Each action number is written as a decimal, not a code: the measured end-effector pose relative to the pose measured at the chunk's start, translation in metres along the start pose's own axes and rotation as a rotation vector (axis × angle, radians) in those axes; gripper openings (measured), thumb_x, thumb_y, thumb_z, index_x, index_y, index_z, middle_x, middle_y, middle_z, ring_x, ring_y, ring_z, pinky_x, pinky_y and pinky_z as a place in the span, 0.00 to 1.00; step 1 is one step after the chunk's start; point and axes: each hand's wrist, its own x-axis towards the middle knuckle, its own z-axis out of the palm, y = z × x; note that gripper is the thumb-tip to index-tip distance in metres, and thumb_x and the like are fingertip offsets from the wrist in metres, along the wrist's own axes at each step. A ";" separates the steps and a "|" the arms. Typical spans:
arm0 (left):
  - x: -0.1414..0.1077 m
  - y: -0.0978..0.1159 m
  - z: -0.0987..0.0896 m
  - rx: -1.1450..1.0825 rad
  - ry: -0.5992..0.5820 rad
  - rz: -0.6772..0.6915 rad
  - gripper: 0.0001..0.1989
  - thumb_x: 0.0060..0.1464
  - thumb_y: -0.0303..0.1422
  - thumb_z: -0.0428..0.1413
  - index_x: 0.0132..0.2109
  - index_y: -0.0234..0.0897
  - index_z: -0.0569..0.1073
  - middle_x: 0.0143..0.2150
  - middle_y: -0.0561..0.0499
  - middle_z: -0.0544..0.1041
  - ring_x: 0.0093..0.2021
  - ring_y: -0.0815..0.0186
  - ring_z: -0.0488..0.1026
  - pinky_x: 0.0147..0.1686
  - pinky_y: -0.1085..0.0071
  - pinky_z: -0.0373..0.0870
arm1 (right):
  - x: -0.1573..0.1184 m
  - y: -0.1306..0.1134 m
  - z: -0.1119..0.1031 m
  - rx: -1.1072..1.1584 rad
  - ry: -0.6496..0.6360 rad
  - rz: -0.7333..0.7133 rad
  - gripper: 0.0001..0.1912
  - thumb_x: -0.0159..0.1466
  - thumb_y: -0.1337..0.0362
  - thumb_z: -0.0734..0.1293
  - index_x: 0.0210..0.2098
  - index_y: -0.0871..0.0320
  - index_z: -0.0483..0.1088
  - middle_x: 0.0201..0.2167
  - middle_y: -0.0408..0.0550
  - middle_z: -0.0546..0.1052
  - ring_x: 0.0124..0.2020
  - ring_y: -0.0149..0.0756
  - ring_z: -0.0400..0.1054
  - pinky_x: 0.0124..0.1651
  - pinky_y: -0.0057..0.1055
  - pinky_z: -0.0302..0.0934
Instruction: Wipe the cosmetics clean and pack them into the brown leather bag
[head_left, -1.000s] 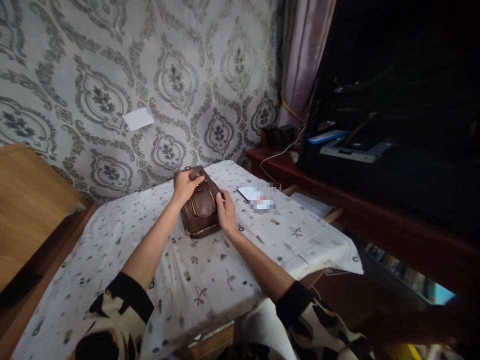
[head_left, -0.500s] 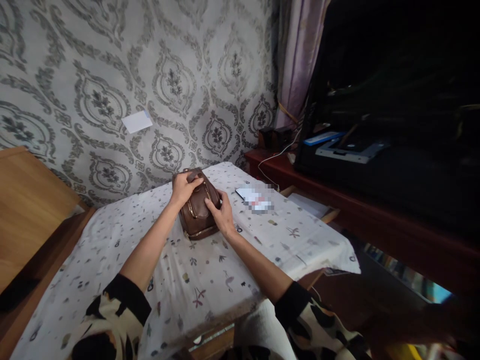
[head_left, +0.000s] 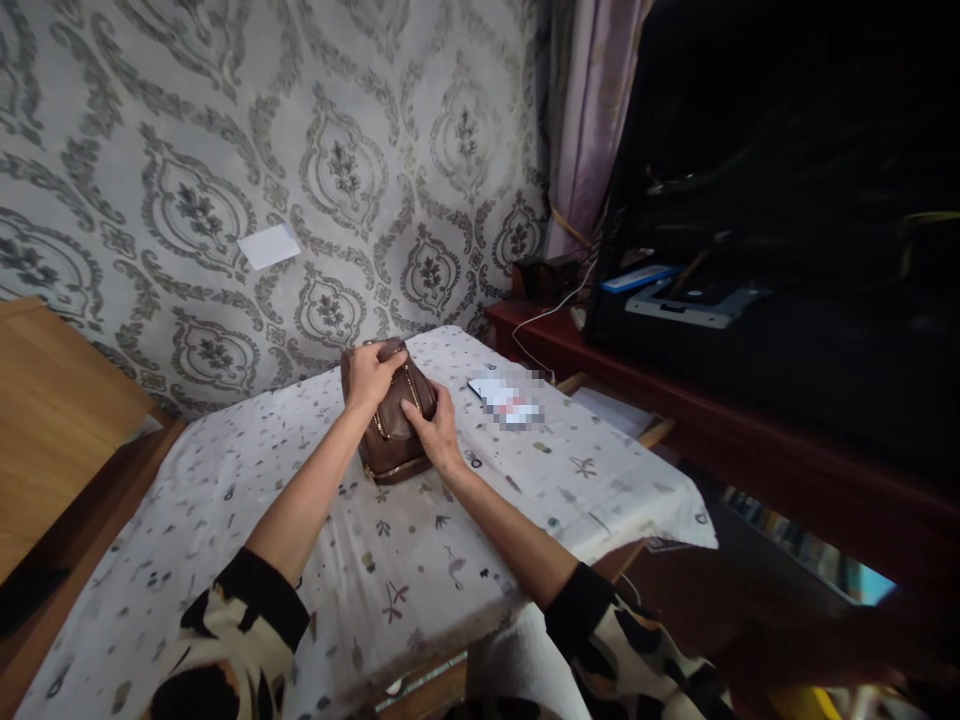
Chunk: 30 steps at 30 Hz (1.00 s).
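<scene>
A small brown leather bag (head_left: pixel 395 410) with gold zippers rests on the white patterned cloth (head_left: pixel 300 500) covering the table. At the bag's upper left, my left hand (head_left: pixel 371 375) has its fingers closed on a part near the top, perhaps a flap or handle. My right hand (head_left: pixel 439 428) grips the bag's right side, with the thumb across the front and the fingers behind. Both zippers on the front panel and the one along the lower edge are visible. The bag's far side is hidden.
To the right of the bag lies a phone (head_left: pixel 506 398), partly blurred out. A dark red stand (head_left: pixel 645 360) carries a large black screen (head_left: pixel 795 200). On the left stands a wooden panel (head_left: pixel 67 420). A white cable (head_left: pixel 529 335) runs down beside the table.
The view has shifted slightly. Both hands keep their grip on the bag, and my left hand's fingers have moved a little over its top. The bag stays in nearly the same place.
</scene>
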 end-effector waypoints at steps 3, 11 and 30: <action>-0.003 0.001 0.001 -0.135 0.036 -0.030 0.12 0.44 0.42 0.60 0.28 0.38 0.71 0.25 0.54 0.70 0.26 0.68 0.64 0.27 0.71 0.60 | 0.001 0.001 0.000 0.011 0.003 0.002 0.32 0.57 0.48 0.71 0.57 0.55 0.66 0.55 0.54 0.73 0.56 0.49 0.65 0.62 0.48 0.59; -0.006 -0.001 -0.001 -0.268 0.037 -0.064 0.11 0.42 0.38 0.63 0.26 0.38 0.70 0.24 0.55 0.71 0.26 0.68 0.66 0.28 0.71 0.63 | 0.003 0.003 0.000 0.073 0.006 0.026 0.26 0.61 0.51 0.68 0.55 0.55 0.67 0.53 0.52 0.75 0.55 0.47 0.67 0.60 0.47 0.61; -0.023 -0.003 -0.034 0.378 -0.254 0.286 0.18 0.47 0.30 0.65 0.47 0.44 0.76 0.49 0.49 0.76 0.54 0.53 0.68 0.57 0.57 0.62 | 0.018 0.001 -0.008 0.125 -0.021 -0.009 0.17 0.60 0.52 0.67 0.42 0.56 0.73 0.42 0.49 0.79 0.45 0.45 0.71 0.54 0.44 0.64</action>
